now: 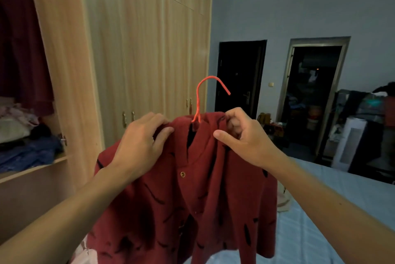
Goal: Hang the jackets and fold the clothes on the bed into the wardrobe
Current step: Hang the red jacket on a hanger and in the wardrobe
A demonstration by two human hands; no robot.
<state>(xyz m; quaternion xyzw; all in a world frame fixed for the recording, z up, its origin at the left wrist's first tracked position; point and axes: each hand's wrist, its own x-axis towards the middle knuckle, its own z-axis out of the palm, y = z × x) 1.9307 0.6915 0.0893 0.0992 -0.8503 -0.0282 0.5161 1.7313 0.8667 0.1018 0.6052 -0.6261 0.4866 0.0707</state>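
Head view: both forearms reach forward from the lower corners, and the two hands meet at the neckline of a red jacket with dark dash-like marks, held up in front of the person. Left hand: fingers curled over the jacket's left shoulder beside the collar, thumb pressed against the cloth from the front, so that it grips the fabric. Right hand: fingers bent and pinching the collar on the other side, thumb stretched out toward the middle. One brass button shows on the front placket. An orange-red hanger sits inside the jacket; its neck rises out of the collar opening between the hands and its hook stands free above them, caught on nothing. The jacket hangs over the near edge of a bed with a pale blue striped cover, which runs off to the right. Left of the jacket stands a light wood wardrobe: the doors behind the hook are closed, the leftmost bay is open. In that bay a dark red garment hangs above a shelf bearing a heap of clothes. Farther off, in the back wall, a dark closed door and an open doorway stand side by side, with piled belongings at the right.
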